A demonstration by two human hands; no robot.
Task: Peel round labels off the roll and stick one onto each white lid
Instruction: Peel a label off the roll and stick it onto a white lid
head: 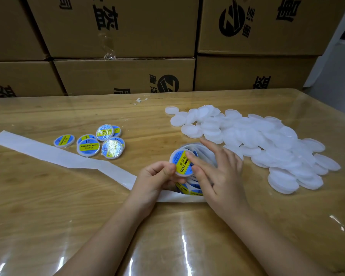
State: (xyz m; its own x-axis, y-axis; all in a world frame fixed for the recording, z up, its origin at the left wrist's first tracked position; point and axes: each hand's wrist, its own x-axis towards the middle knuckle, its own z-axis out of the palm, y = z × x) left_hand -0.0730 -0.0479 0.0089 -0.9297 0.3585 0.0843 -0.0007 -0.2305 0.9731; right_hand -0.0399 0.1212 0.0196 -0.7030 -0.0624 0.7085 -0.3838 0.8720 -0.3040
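My left hand [154, 179] pinches a white lid [180, 163] by its edge, tilted up above the table. A blue and yellow round label covers the lid's face. My right hand [215, 170] lies over it with straight fingers, the index fingertip pressing on the label. Under my hands sits the label roll [189, 189], mostly hidden, with blue labels showing. Its bare white backing strip [48, 151] trails off to the left edge. Several labelled lids [90, 145] lie in a group at centre left. A big heap of plain white lids [257, 140] spreads at the right.
A wooden table [88, 206] under glossy clear film carries everything. Stacked cardboard boxes [124, 76] with black print form a wall along the table's far edge. Small scraps of white paper [140, 100] lie near that edge.
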